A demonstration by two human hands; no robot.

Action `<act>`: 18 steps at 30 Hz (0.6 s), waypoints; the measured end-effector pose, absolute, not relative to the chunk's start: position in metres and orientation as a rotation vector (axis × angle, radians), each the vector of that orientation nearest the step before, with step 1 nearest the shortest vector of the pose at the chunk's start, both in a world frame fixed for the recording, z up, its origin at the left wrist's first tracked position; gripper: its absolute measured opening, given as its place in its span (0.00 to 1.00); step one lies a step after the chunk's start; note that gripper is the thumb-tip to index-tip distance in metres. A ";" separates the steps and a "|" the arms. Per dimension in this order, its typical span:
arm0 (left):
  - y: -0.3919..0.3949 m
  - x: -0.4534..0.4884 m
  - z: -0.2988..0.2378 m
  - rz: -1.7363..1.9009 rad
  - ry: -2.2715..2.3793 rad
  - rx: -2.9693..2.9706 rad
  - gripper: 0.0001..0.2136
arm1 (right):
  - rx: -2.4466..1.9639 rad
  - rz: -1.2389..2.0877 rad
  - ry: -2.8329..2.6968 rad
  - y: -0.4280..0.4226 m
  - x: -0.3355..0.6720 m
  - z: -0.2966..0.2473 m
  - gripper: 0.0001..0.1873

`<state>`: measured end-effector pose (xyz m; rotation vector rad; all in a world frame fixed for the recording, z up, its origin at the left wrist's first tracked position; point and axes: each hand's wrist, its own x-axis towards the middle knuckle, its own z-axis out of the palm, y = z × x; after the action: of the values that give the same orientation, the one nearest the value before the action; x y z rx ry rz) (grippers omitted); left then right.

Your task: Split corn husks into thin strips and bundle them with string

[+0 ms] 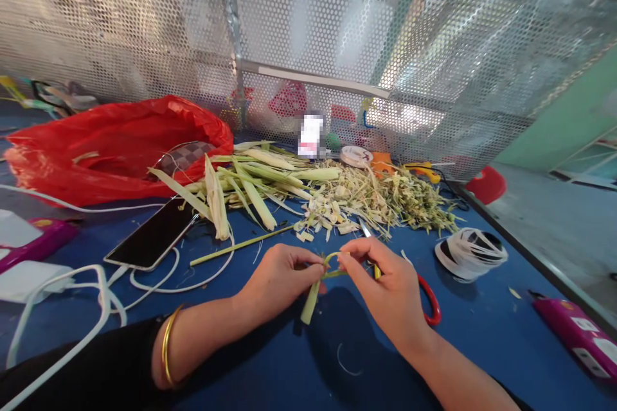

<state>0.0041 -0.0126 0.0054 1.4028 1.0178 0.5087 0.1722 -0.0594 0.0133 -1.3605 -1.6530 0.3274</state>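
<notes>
Between my two hands a strip of pale green plant leaf, which looks like corn husk, is bent into a small loop. My left hand pinches it where the loop meets the hanging wide end. The thumb and forefinger of my right hand close on the loop's other side. Partly hidden behind my right hand lie scissors with a red handle. A long green stalk rests on the blue table just beyond my left hand.
Husk leaves and a heap of shreds lie ahead. A red plastic bag, a phone and white cables are on the left. A spool of white ribbon and a purple power strip stand right. Perforated mesh rises behind.
</notes>
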 end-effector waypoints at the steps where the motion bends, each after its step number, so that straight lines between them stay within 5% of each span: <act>1: -0.013 0.005 0.005 0.529 1.025 1.350 0.12 | -1.312 0.167 -1.715 -0.061 0.171 0.012 0.01; 5: -0.013 0.006 0.009 0.570 0.908 1.152 0.13 | -1.160 -0.231 -1.908 -0.063 0.165 0.008 0.07; 18: -0.017 0.006 0.007 0.600 0.830 0.972 0.12 | -1.135 -0.473 -2.164 -0.066 0.161 -0.002 0.09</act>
<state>0.0062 -0.0169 0.0068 0.9715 0.8297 0.6002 0.1613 -0.0662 -0.0017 -1.1354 -2.1645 -0.4732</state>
